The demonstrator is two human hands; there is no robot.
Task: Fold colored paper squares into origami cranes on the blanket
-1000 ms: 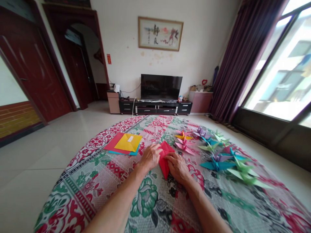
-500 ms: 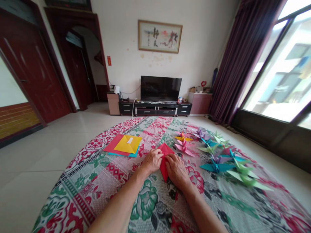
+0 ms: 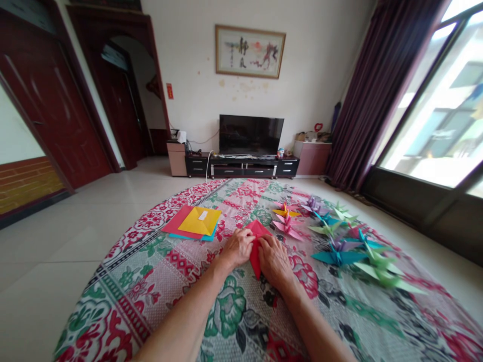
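A partly folded sheet of red origami paper (image 3: 255,261) lies on the patterned tablecloth in front of me, one point toward me and the wider part away. My left hand (image 3: 238,248) grips its left side with curled fingers. From the right, my right hand (image 3: 274,257) presses on the paper, its fingers bent and close to the left fingertips. Both hands cover the middle of the sheet, so the folds there are hidden. To the right sit several folded paper cranes, among them a blue crane (image 3: 338,255), a pink crane (image 3: 288,225) and a green crane (image 3: 383,269).
Left of my hands lies a stack of square paper, with a yellow sheet (image 3: 194,226) on top of a red sheet (image 3: 174,224) and blue paper below. The round table's floral tablecloth (image 3: 226,311) spreads around. Beyond stand a television (image 3: 251,134) and a low cabinet (image 3: 241,168).
The view has shifted very slightly. Both hands stay on the red paper in nearly the same place, with only small finger movement.
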